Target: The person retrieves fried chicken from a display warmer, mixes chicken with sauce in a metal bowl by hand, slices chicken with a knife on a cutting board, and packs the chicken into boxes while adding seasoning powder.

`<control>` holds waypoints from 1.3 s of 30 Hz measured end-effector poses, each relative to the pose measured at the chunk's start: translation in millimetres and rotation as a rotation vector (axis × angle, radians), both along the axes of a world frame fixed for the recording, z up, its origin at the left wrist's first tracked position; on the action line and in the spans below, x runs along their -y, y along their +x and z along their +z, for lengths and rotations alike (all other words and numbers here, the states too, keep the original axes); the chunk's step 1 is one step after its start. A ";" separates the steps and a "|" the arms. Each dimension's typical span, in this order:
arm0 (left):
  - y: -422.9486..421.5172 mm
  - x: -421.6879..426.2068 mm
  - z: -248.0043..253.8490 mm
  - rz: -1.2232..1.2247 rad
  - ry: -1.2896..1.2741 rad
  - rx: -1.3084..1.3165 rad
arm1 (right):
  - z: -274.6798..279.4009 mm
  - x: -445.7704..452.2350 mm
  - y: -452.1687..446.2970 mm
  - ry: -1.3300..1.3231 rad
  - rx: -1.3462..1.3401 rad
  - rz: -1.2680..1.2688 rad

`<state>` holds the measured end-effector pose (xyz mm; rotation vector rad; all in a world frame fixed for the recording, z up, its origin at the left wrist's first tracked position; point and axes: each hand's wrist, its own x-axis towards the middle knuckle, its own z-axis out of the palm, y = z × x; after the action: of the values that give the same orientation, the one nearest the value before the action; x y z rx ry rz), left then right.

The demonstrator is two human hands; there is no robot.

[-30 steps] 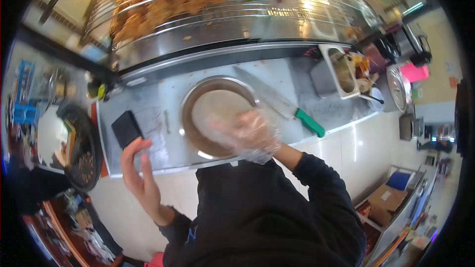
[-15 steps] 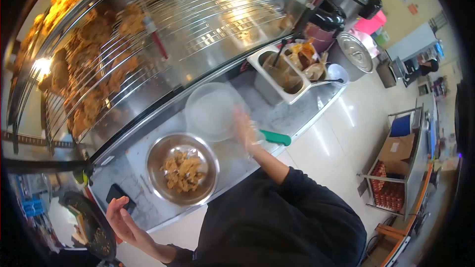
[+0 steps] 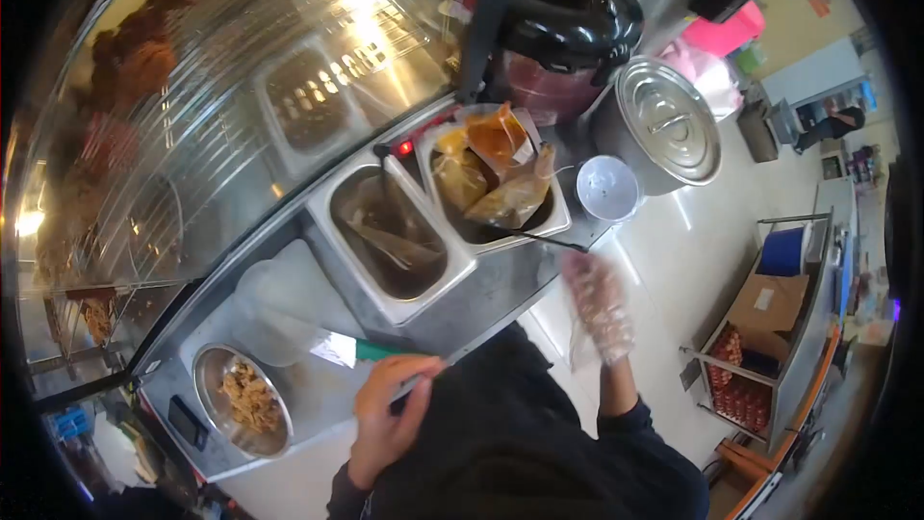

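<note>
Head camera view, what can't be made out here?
All in the head view:
Lidded round steel pot: contents hidden by its lid.
Rectangular steel container holding several plastic bags: floor hidden by the bags.
Right hand in clear plastic glove: blurred; contact with the black handle unclear.
Green-handled steel knife: tip indistinct against pale round disc.

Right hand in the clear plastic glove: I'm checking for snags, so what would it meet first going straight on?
The gloved right hand would probably meet the thin, black utensil handle first, though depth is unclear.
</note>
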<state>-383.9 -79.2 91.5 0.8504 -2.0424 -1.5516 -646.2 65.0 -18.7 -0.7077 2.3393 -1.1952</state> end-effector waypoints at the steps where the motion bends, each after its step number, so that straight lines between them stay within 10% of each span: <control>1: -29.0 -4.6 0.1 -0.022 -0.006 -0.025 | 0.3 0.8 -18.5 -0.082 -0.090 -0.059; 11: -213.3 27.6 -60.1 0.136 -0.329 0.025 | 47.7 104.9 -107.9 -0.221 -0.551 0.544; 25: -211.7 29.6 -81.1 0.286 0.053 -0.042 | 29.1 101.9 -88.2 -0.222 -0.225 0.548; 31: -179.6 17.9 -87.9 0.296 -0.117 0.038 | 28.4 72.7 -77.3 -0.382 0.407 0.693; 35: -177.6 0.9 -73.9 0.351 0.140 -0.001 | 32.9 58.2 -60.6 -0.248 0.036 0.731; 39: -163.7 0.3 -74.2 0.343 0.209 0.009 | 27.3 51.2 -40.9 -0.287 0.205 0.665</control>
<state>-547.6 -79.5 17.3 1.2156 -1.6495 -1.5795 -687.1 13.8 8.5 -1.2654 1.5767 -1.2118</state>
